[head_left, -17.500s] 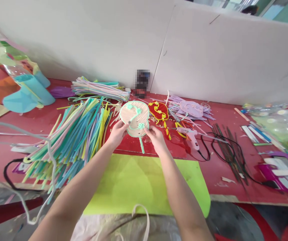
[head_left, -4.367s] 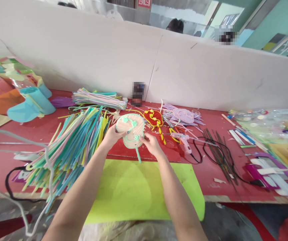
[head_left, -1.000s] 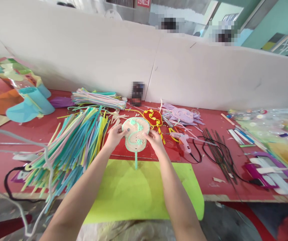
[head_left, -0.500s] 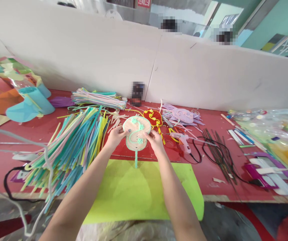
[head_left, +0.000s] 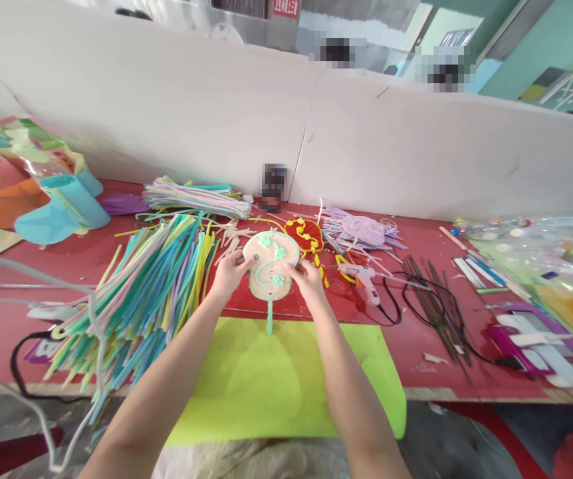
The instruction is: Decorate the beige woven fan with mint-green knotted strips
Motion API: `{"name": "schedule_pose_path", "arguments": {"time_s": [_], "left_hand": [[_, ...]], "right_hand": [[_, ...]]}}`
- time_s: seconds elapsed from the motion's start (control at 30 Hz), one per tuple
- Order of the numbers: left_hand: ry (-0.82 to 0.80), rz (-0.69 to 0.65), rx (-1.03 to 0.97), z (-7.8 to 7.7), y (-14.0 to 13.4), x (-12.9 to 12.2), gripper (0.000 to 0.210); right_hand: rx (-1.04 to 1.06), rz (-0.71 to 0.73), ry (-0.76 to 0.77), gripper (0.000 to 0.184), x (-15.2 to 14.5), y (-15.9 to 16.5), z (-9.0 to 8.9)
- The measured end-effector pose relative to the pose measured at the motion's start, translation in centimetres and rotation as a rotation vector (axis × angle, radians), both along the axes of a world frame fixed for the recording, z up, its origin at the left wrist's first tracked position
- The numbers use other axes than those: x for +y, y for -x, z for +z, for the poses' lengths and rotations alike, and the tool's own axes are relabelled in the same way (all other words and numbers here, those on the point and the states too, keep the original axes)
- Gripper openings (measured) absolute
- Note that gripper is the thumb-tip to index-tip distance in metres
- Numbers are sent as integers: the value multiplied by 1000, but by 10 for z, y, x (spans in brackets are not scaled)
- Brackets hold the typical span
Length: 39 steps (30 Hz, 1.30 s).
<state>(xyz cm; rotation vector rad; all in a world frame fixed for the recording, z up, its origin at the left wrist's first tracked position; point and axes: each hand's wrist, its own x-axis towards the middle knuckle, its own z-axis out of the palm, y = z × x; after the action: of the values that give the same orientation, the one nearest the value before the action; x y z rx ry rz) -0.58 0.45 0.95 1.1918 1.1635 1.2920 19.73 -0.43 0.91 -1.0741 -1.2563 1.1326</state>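
Our left hand [head_left: 231, 269] and right hand [head_left: 307, 276] hold the peach fan [head_left: 268, 271] in narrow pinches at opposite edges; we should press lightly, sparing the green flowers [head_left: 280, 253] between.

The cream fan [head_left: 266, 264], edged in mint with mint flowers [head_left: 277, 281] along a curving stem, is held handle [head_left: 270, 316] down, its tip over the far edge of the lime-green sheet [head_left: 261, 392].

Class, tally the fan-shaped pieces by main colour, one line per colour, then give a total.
Pale pink fan, trimmed in green: 1
Red fan, trimmed in yellow: 1
Lilac fan shape: 1
Total: 3
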Motion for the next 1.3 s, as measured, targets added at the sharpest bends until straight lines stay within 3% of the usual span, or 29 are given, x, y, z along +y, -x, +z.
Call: {"name": "schedule_pose_path", "arguments": {"time_s": [0.6, 0.7, 0.9, 1.07, 1.3], "left_hand": [[3, 64, -112, 8, -1, -3, 40], [15, 39, -127, 7, -1, -3, 44], [-16, -107, -127, -1, -5, -2, 53], [-39, -79, -88, -10, -6, 0, 53], [-51, -73, -79, -6, -7, 0, 52]], "right_hand": [[10, 65, 46, 28, -1, -1, -1], [14, 104, 32, 28, -2, 0, -1], [-12, 33, -4, 31, 1, -2, -3], [-36, 33, -21, 33, 1, -2, -3], [-55, 28, -6, 35, 2, -1, -4]]}}
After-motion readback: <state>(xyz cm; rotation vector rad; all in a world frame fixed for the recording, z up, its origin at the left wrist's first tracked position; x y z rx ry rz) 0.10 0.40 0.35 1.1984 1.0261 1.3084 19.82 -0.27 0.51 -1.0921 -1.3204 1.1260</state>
